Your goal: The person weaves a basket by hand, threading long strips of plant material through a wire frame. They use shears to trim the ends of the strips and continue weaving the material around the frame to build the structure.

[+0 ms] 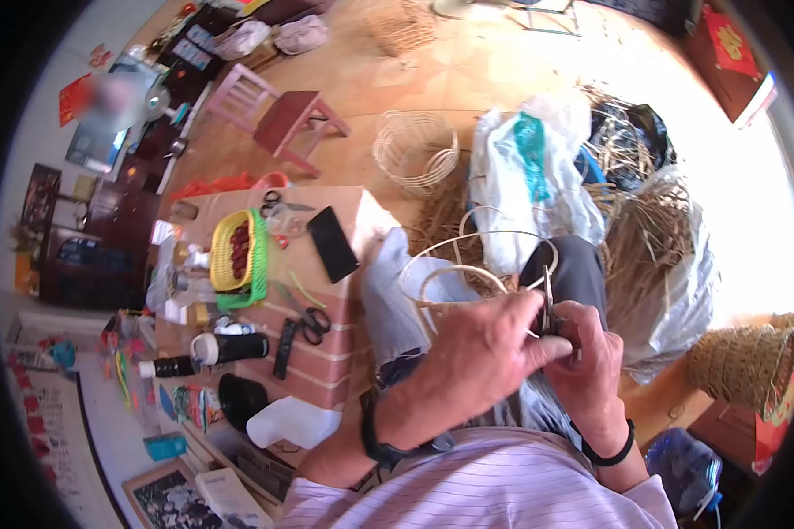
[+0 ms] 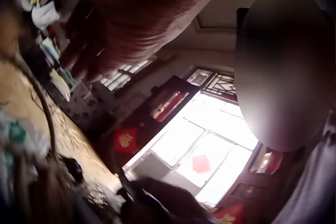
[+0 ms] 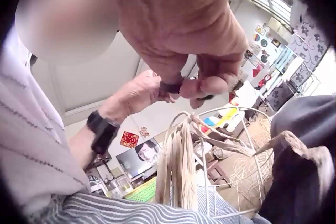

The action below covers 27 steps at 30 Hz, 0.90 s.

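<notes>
My right hand grips small dark-handled scissors, blades pointing away from me, above my lap. My left hand is beside them, thumb and fingertips at the scissors; whether it holds anything is hidden. In the right wrist view, the fingers of my right hand are bent round the handles, with my left hand behind. A round frame of thin pale rods rests on my lap below the hands, and pale flat strands hang at its side. The left wrist view shows my left hand overhead.
A table on the left holds a yellow basket of red fruit, a phone, black scissors and bottles. On the floor are a wire-like basket, plastic bags of straw and a woven basket. A chair stands beyond.
</notes>
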Tool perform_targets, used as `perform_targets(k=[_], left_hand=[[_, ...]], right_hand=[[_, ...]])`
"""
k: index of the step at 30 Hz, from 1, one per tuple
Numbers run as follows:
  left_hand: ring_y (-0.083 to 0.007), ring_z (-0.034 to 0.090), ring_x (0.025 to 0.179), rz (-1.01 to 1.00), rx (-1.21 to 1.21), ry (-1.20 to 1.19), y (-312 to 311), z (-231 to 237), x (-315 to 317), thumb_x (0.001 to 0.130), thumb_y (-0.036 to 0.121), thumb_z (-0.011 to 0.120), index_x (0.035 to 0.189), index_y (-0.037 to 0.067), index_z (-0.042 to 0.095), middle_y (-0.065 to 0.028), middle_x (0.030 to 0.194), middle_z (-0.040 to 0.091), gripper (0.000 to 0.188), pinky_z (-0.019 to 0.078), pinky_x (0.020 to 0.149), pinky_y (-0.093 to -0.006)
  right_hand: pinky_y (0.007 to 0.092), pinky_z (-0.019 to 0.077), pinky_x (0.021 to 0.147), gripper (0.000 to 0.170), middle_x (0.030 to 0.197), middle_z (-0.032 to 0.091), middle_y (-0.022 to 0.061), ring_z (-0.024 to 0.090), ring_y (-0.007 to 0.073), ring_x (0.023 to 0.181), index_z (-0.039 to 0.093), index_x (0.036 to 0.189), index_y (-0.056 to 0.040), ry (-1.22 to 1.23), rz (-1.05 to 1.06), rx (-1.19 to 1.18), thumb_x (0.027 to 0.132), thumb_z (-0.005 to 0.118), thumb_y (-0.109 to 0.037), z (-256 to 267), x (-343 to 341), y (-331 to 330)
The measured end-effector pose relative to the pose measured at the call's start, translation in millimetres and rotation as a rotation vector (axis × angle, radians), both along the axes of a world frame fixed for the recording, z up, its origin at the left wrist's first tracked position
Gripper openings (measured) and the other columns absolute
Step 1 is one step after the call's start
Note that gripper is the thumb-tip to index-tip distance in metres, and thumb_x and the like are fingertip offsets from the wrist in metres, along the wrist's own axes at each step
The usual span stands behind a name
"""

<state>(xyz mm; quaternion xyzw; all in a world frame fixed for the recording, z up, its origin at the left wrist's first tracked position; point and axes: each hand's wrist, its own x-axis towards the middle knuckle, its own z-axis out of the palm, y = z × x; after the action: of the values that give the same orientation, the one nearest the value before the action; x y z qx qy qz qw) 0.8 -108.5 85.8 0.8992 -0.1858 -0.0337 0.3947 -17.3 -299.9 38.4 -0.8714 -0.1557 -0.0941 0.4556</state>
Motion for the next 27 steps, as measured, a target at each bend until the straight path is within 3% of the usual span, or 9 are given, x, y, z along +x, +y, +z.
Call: perform_targets(k=[2,6,7,9,13,17,19,21,27], left_hand=[[-0.0442,0.076,0.084,0.057,0.052,0.248,0.9,-0.2,-17.5,0.106,0.026,0.077,0.131,0.001,0.063,-0.0216,0.091,0.073,0.038,0.0586,0.071,-0.0511],[-0.0488,0.075,0.08,0.318,-0.144,0.029,33.9,-13.6,-33.7,0.112,0.02,0.065,0.123,-0.001,0.06,-0.0267,0.084,0.072,0.024,0.0578,0.064,-0.0539],[-0.0269,0.081,0.083,0.403,-0.114,0.148,50.2,-5.1,-37.7,0.113,0.017,0.065,0.132,-0.003,0.064,-0.017,0.095,0.08,0.028,0.0608,0.072,-0.0378],[-0.0156,0.078,0.081,0.625,-0.276,0.063,88.9,-22.9,-41.2,0.115,0.021,0.063,0.127,0.0,0.066,-0.0101,0.095,0.079,0.024,0.0595,0.068,-0.0319],[-0.0112,0.068,0.071,0.948,-0.238,0.114,196.9,-59.8,-32.3,0.116,0.023,0.06,0.112,0.005,0.064,-0.0051,0.09,0.069,0.019,0.0567,0.064,-0.0286],[-0.0225,0.07,0.075,0.902,0.061,0.067,323.9,-165.6,-24.7,0.113,0.021,0.061,0.112,0.001,0.061,-0.0107,0.086,0.068,0.021,0.0557,0.067,-0.0435],[-0.0347,0.07,0.078,0.878,0.392,0.02,335.1,-166.7,-17.8,0.111,0.022,0.064,0.113,0.0,0.062,-0.0182,0.089,0.07,0.022,0.0527,0.073,-0.0517],[-0.0421,0.069,0.081,0.852,0.362,-0.021,338.8,-166.9,-11.2,0.109,0.024,0.066,0.112,0.0,0.065,-0.0218,0.089,0.07,0.025,0.0522,0.076,-0.0549],[-0.0395,0.073,0.106,0.944,0.434,0.023,367.9,-186.8,13.2,0.105,0.02,0.07,0.118,-0.002,0.069,-0.0253,0.114,0.074,0.026,0.0558,0.093,-0.0474]], right_hand=[[0.0385,0.0545,0.059,0.054,0.08,0.068,0.0082,0.068,0.0253,0.064,0.066,0.129,-0.0051,-0.101,0.082,-0.046,0.079,0.087,0.002,3.8,4.1,12.9],[0.0414,0.0642,0.075,0.063,0.116,0.075,0.0193,0.078,0.0333,0.091,0.065,0.148,-0.0021,-0.12,0.314,-0.067,0.087,0.082,0.002,13.7,-1.4,34.8],[0.0422,0.0654,0.08,0.063,0.123,0.075,0.0222,0.078,0.0349,0.096,0.064,0.148,-0.0012,-0.201,0.371,-0.026,0.088,0.081,0.002,12.0,-1.4,39.7],[0.042,0.0648,0.087,0.056,0.132,0.072,0.0245,0.077,0.0374,0.102,0.066,0.141,0.0007,-0.236,0.39,-0.054,0.087,0.08,0.005,10.4,-4.5,38.1],[0.0482,0.0582,0.086,0.041,0.121,0.069,0.0191,0.069,0.0409,0.106,0.067,0.125,-0.0021,-0.132,0.146,-0.048,0.087,0.08,0.003,-6.1,-0.2,31.7],[0.0488,0.056,0.087,0.044,0.111,0.065,0.0189,0.067,0.0414,0.104,0.066,0.124,-0.0031,0.057,0.113,-0.01,0.087,0.089,-0.008,-35.6,13.0,15.9],[0.0491,0.0557,0.086,0.043,0.107,0.065,0.0181,0.067,0.0399,0.102,0.065,0.122,-0.0034,0.229,0.129,0.097,0.087,0.09,-0.01,-45.8,12.2,16.9],[0.0492,0.0559,0.085,0.04,0.106,0.066,0.0173,0.067,0.0386,0.101,0.065,0.119,-0.0032,0.275,0.117,0.114,0.088,0.089,-0.011,-53.2,11.4,18.1],[0.048,0.0549,0.087,0.028,0.102,0.067,0.0157,0.065,0.0388,0.096,0.067,0.111,-0.0028,0.106,0.132,0.021,0.09,0.085,-0.009,-54.8,19.0,19.6]])
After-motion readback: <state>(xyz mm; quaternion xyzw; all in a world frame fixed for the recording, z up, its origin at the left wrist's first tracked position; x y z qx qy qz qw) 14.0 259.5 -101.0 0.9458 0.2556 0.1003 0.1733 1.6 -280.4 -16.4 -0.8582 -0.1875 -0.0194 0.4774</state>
